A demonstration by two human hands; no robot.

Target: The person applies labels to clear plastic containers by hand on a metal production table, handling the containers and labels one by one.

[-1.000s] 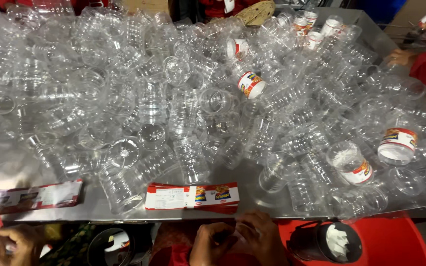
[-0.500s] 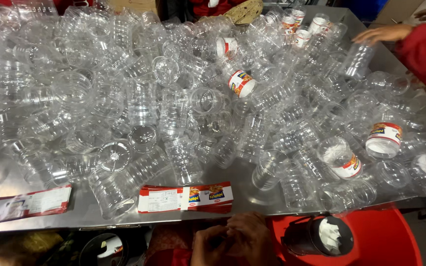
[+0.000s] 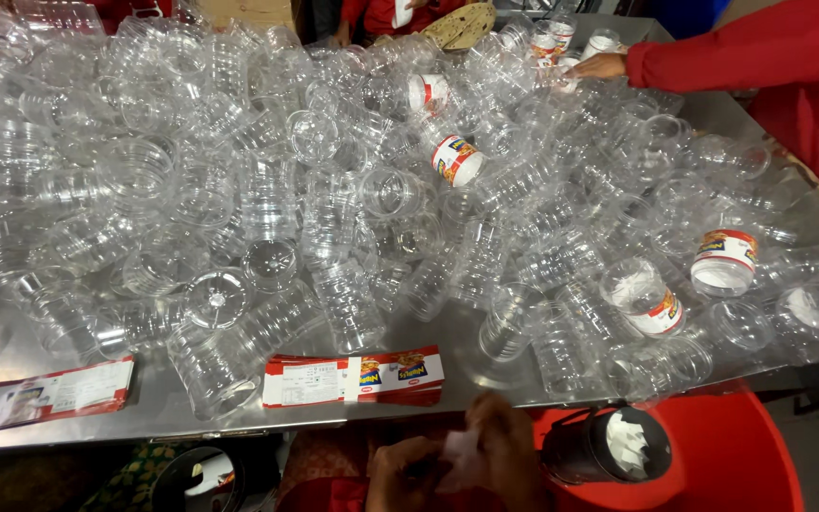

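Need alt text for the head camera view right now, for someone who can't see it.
At the bottom edge, both hands, left hand and right hand, pinch a small white scrap below a steel table heaped with clear plastic jars. A label stack lies on the near edge. A co-worker's hand reaches in at the far right.

A packing or labelling workshop is showing itself here: a steel surface (image 3: 11, 351) is lying heaped with clear plastic jars (image 3: 267, 199), a few already wearing labels (image 3: 455, 159), stacks of red-and-white label strips (image 3: 353, 377) are waiting at the edge, and a red-sleeved co-worker (image 3: 760, 57) is reaching in.
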